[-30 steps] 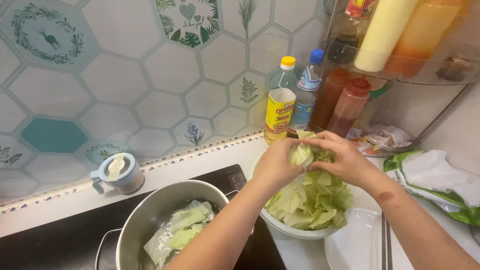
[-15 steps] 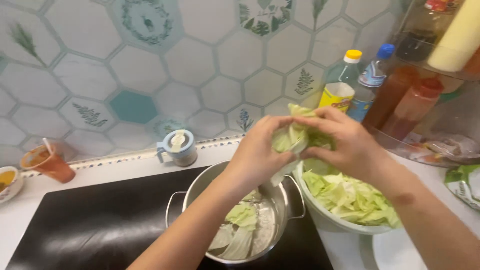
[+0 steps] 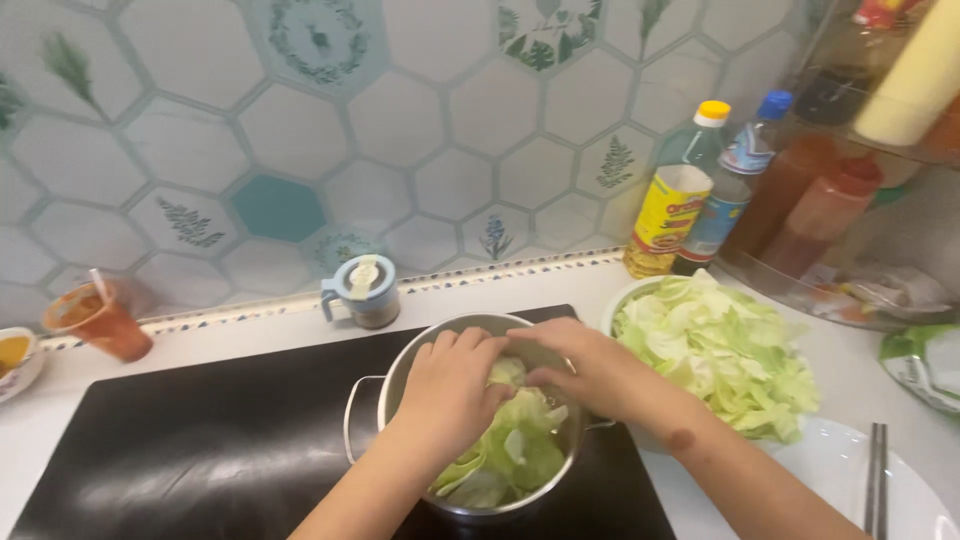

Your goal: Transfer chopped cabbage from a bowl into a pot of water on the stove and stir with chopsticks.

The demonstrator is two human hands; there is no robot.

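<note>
A steel pot (image 3: 400,372) with side handles stands on a black cooktop (image 3: 200,440) and holds pale green cabbage leaves (image 3: 520,455). My left hand (image 3: 450,390) and my right hand (image 3: 580,365) are both over the pot's mouth, fingers curled on a clump of cabbage (image 3: 508,372) between them. To the right a white bowl (image 3: 625,297) is heaped with more torn cabbage (image 3: 725,350).
A small lidded jar with a handle (image 3: 362,290) stands behind the pot. An orange cup with a straw (image 3: 98,320) and a small dish (image 3: 15,355) sit at left. Several bottles (image 3: 690,195) stand at back right. A white plate with chopsticks (image 3: 878,485) lies at front right.
Both hands carried a clump of cabbage from the white bowl leftward and lowered it into the pot. The camera view shifted left and down.
</note>
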